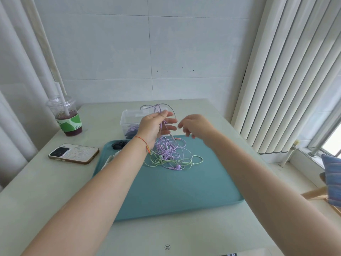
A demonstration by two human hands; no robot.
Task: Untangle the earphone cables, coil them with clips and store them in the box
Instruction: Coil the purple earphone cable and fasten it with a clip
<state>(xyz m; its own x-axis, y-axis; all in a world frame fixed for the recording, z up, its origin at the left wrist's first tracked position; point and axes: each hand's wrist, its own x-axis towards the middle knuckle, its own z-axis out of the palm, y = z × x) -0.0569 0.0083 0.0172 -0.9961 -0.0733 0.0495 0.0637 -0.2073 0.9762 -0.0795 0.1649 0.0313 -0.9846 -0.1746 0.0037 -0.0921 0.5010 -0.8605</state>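
Pale table (55, 191) against tiled wall, teal tray (166, 191) holding my tangled purple and green cables (169, 152), my left hand (153, 126) pinching purple strands raised above them, my right hand (195, 126) loosely curled, holding nothing, clear box (127, 117) behind tray, phone (73, 153) and drink cup (67, 117) at left.

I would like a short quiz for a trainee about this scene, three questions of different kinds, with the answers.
1. True or false: the left hand holds purple cable lifted above the tray.
2. Which cable colours lie tangled on the tray?
3. The clear box stands: A) on the tray, B) behind the tray, C) beside the phone.

Key: 1 true; 2 purple and green; 3 B.
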